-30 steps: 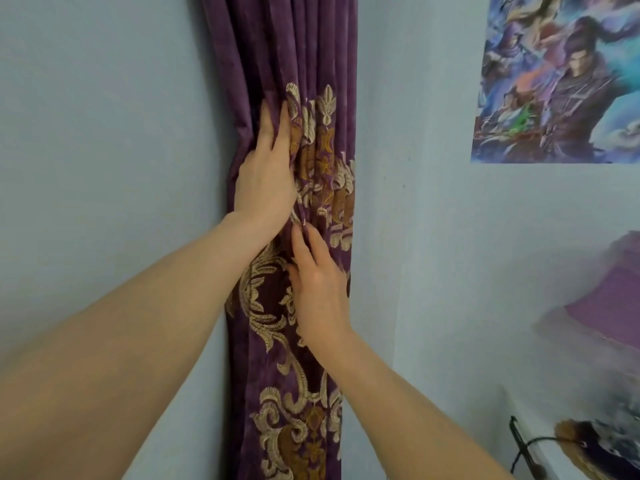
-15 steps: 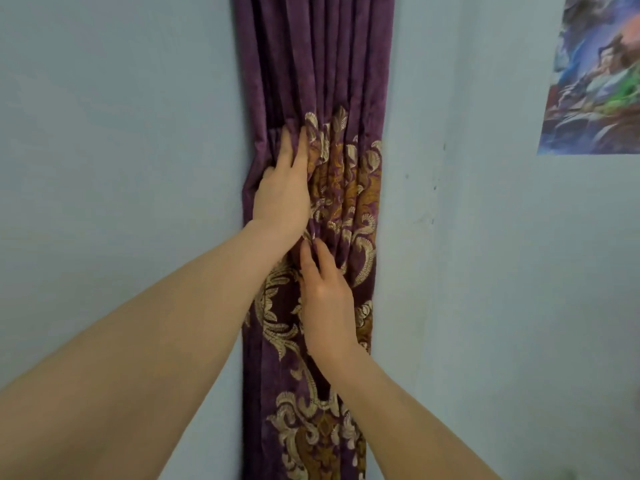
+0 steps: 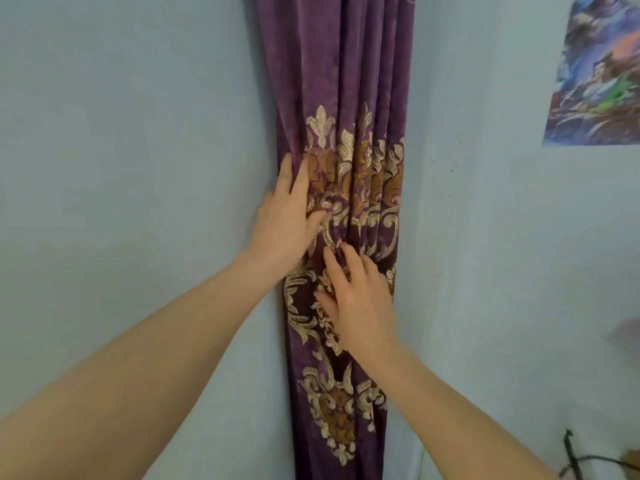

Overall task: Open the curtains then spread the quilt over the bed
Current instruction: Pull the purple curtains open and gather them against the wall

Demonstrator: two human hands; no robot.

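A purple curtain with gold and cream embroidery hangs gathered into narrow folds in the corner between two pale blue walls. My left hand lies flat on the curtain's left edge, fingers straight and pointing up, thumb spread toward the folds. Just below it, my right hand presses on the middle of the bundle, its fingertips pushed into a fold. Neither hand grips the cloth. The quilt and the bed are out of view.
A colourful poster hangs on the right wall at the upper right. A dark cable shows at the bottom right corner. The left wall is bare.
The view has swung left, so the curtain sits further right in frame and the poster nears the right edge. Both hands stay on the gathered curtain; my left thumb has spread out.
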